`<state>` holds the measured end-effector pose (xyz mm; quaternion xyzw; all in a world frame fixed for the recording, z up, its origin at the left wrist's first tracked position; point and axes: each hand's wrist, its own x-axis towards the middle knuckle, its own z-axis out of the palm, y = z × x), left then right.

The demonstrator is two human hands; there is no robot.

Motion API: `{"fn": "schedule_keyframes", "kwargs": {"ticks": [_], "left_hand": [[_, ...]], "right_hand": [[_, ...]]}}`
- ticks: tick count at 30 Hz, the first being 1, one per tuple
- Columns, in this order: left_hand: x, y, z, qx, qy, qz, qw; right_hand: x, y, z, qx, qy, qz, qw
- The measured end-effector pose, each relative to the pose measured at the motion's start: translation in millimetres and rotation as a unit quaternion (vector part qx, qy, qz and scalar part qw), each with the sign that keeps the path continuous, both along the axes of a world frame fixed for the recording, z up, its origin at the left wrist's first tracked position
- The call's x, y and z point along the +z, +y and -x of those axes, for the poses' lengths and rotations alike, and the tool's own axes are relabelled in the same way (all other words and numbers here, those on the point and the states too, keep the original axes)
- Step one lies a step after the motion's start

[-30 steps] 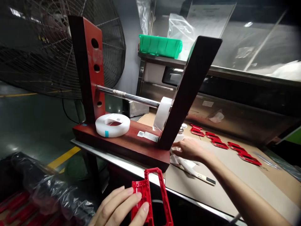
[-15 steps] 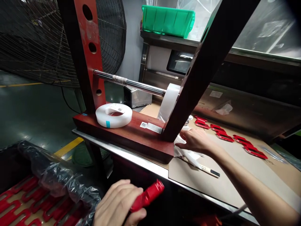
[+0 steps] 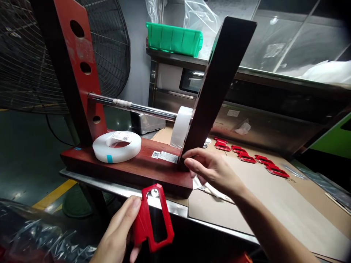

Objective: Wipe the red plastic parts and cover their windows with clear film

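The left hand (image 3: 116, 230) comes up from the bottom of the view, its wrist low and its thumb (image 3: 134, 205) pointing up and away along the left side of a red frame (image 3: 157, 219). The frame is pinched between that thumb and the fingers curled behind it; one fingertip shows below its lower left corner. It is held in the air before the front edge of the bench (image 3: 175, 208), below the wooden stand (image 3: 120, 175), slightly tilted, with its long open window to the right of the grip.

The right forearm (image 3: 267, 215) reaches in from the lower right, slanting up and to the left over the brown sheet on the bench. The right hand (image 3: 216, 170) is bent at the knuckles, with thumb and forefinger pointing left, close together at the foot of the stand's right post (image 3: 219, 80). I cannot tell whether they touch the post or pinch anything. A pale strip (image 3: 219, 193) lies on the bench under this hand.

A roll of clear tape (image 3: 182, 126) hangs on the stand's metal rod (image 3: 148, 110), beside the right post. Another roll (image 3: 120, 151) lies flat on the base. More red pieces (image 3: 246, 157) lie on the bench beyond the right hand.
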<state>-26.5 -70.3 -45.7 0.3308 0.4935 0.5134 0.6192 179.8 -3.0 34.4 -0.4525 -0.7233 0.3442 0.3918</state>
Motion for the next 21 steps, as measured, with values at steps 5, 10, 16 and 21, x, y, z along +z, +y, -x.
{"fn": "schedule_keyframes", "kwargs": {"ticks": [5, 10, 16, 21], "left_hand": [[22.7, 19.8, 0.1, -0.011, 0.038, -0.069, 0.997], [30.8, 33.8, 3.2, -0.015, 0.059, -0.123, 0.990], [34.5, 58.3, 5.4, -0.059, 0.122, -0.195, 0.972], [39.5, 79.8, 0.2, -0.124, 0.186, -0.196, 0.955]], "right_hand": [[-14.4, 14.7, 22.4, -0.010, 0.162, 0.049, 0.986], [-19.9, 19.0, 32.4, -0.010, 0.231, 0.047, 0.972], [-29.1, 8.4, 37.3, -0.025, 0.267, 0.046, 0.962], [-36.4, -15.5, 37.5, -0.026, 0.263, 0.075, 0.962]]}}
